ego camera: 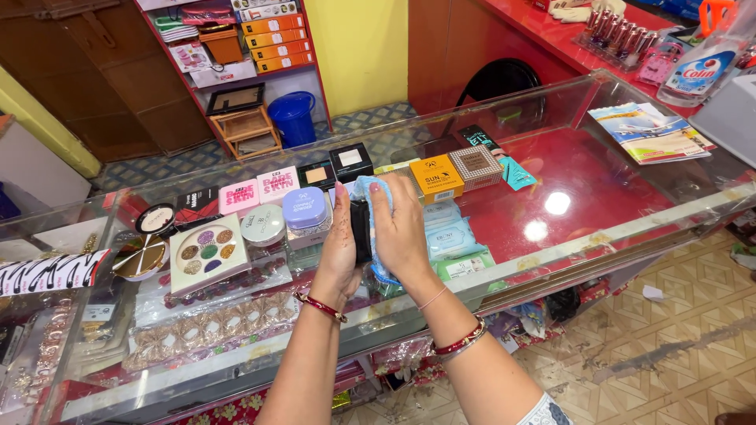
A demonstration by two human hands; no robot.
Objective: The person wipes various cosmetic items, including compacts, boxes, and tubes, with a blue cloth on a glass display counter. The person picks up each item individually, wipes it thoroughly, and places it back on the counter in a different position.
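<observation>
Above a glass display counter (622, 224), my left hand (340, 252) grips a small black flat case (361, 230) held upright. My right hand (402, 232) presses a light blue cloth (364, 187) against the case, fingers wrapped over it. Both wrists wear red bangles. Under the glass right below the hands lie cosmetic boxes, a lilac round compact (305, 208) and pale blue wipe packs (453, 236).
Inside the case to the left lie an eyeshadow palette (209, 252), pink boxes (256, 190) and hair bows (213, 323). An orange box (437, 177) sits to the right. A booklet (650, 132) and spray bottle (701, 71) rest at the far right. Shelves and a blue bucket (293, 116) stand beyond.
</observation>
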